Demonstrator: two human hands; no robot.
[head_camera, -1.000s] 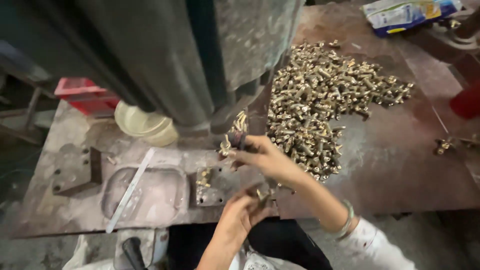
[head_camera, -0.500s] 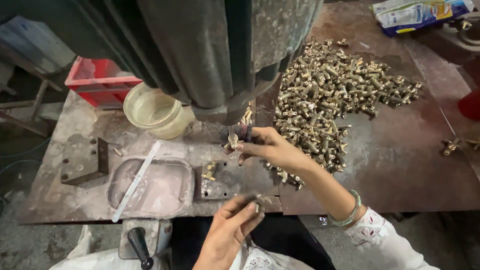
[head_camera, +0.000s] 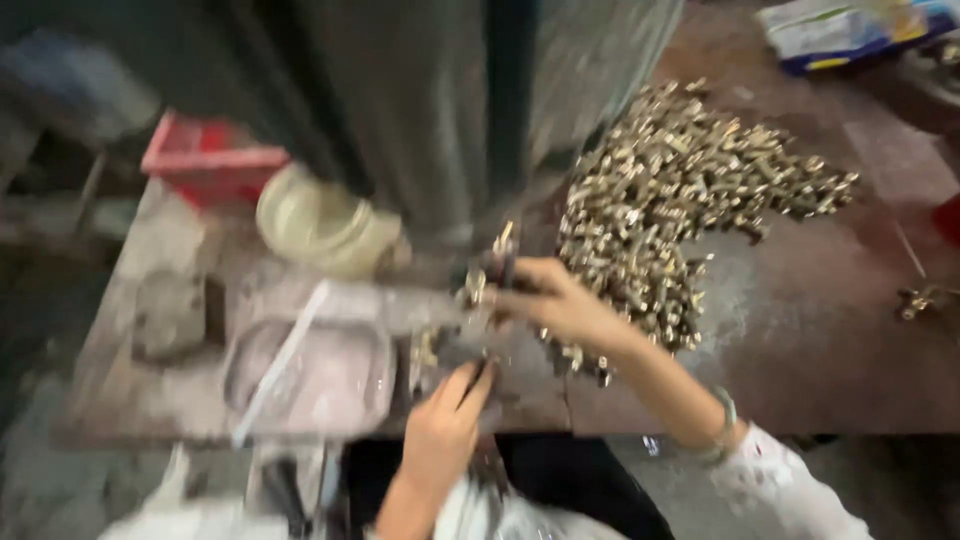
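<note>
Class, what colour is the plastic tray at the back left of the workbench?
Red. The tray shows, blurred, in the head view, behind the cream bowl.

Two hands: left hand (head_camera: 445, 425), right hand (head_camera: 555, 300). One heap of small brass fittings (head_camera: 680, 190) just beyond the right fingers (head_camera: 505, 275), too many and too blurred to count. A few fittings pinched in those fingers. One pale bowl (head_camera: 320, 225) and one red tray (head_camera: 205, 160) left of the fingers. One shallow metal tray (head_camera: 310, 375) beside the left fingers (head_camera: 475, 378).
</note>
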